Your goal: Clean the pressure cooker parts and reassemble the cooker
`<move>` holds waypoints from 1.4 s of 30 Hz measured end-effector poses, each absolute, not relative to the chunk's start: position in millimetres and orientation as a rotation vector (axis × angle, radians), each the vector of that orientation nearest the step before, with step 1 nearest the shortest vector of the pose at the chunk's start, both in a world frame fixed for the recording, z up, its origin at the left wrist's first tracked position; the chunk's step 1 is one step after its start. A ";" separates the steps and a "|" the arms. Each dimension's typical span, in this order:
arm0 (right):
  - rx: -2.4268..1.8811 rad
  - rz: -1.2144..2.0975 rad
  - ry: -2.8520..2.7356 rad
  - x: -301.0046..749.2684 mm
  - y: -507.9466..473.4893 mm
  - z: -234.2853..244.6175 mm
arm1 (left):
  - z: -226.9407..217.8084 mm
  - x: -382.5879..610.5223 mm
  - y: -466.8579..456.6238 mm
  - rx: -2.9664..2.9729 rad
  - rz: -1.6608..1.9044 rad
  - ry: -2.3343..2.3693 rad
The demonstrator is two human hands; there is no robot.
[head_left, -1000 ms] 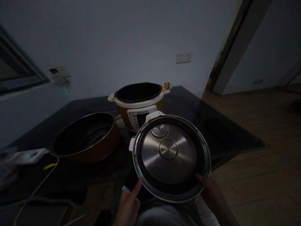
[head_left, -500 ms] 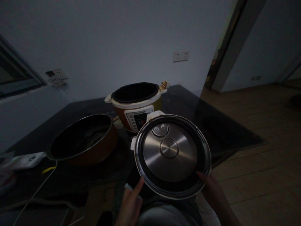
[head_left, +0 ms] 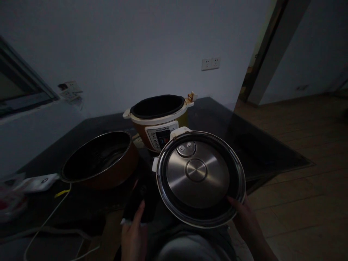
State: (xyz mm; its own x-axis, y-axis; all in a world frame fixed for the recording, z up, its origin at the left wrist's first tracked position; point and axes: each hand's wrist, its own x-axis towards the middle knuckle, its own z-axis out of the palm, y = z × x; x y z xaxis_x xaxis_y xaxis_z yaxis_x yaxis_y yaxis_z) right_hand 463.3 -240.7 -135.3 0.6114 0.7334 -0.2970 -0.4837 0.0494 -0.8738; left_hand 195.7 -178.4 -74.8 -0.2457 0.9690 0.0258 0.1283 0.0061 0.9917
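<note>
My right hand (head_left: 246, 214) grips the lower right rim of a round pressure cooker lid (head_left: 197, 170), thumb on its inner side. The lid's steel underside faces me, with a dark sealing ring and two small valves near the top. Left of the lid, my left hand (head_left: 133, 232) is closed on a dark, flat thing with a pale edge (head_left: 148, 204); its kind is too dim to make out. Behind the lid stands the electric pressure cooker (head_left: 152, 123), uncovered, its control panel partly hidden by the lid.
A wide brown pan (head_left: 108, 172) with a dark inside sits on the black table (head_left: 206, 112), left of the cooker. Near it lie a white object (head_left: 40, 183), plastic packaging (head_left: 12, 204) and a white cable (head_left: 49, 217). Wall sockets (head_left: 210, 63) are behind.
My left hand has moved left and down, away from the lid's rim, and more of the dark thing in it shows. The lid stays nearly still in my right hand.
</note>
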 end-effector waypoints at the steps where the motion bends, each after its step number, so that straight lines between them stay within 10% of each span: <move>1: -1.205 0.932 -0.264 463.7 -240.6 -136.7 | -69.8 196.2 -176.8 1.290 1.385 1.497; 12: -1.154 0.989 -0.251 462.2 -240.7 -139.6 | -47.0 286.6 -102.4 3.049 0.365 1.184; 42: -1.158 0.959 -0.273 455.6 -240.6 -122.5 | -42.7 296.6 -106.1 3.038 0.257 1.319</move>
State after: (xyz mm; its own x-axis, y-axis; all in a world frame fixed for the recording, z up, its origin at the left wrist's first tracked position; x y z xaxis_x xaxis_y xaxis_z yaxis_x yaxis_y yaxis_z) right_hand 455.6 -240.6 -122.5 0.5928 0.7563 -0.2768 -0.4973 0.0734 -0.8644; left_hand 296.6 -106.1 -42.7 0.6752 0.7066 0.2118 0.7344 -0.6708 -0.1030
